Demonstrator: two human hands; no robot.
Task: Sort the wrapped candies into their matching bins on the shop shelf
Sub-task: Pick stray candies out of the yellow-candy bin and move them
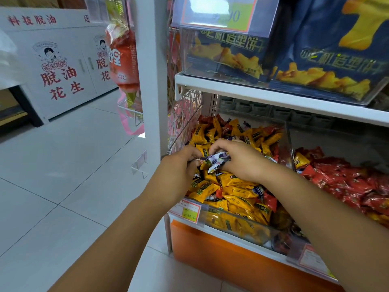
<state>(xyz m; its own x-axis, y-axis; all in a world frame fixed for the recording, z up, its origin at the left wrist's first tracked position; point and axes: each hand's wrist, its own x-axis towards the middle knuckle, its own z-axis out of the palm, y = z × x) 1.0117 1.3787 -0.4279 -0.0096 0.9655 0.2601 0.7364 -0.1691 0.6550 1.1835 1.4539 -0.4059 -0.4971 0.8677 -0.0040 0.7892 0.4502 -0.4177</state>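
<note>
- White metal shelving (pixel 273 98) fills the right of the head view, standing on pale floor tiles (pixel 63 165) with an orange base panel (pixel 221 249) below.
- Blue biscuit packs (pixel 328 60) sit in clear boxes on the upper shelf.
- On the lower shelf, a clear bin (pixel 235 224) is heaped with yellow candies (pixel 237 184), a few red and white-and-purple ones mixed among them; just to its right lies a heap of red candies (pixel 357 186).
- A person's left hand (pixel 176 167) and right hand (pixel 242 159) meet above the yellow heap, both with fingers curled.
- Between them, the white-and-purple candies (pixel 216 162) are held: the right hand's fingers wrap round the cluster, while the left hand's fingertips pinch its near end.
- A price tag (pixel 188 211) reading 23.90 hangs on the bin's front left corner.
</note>
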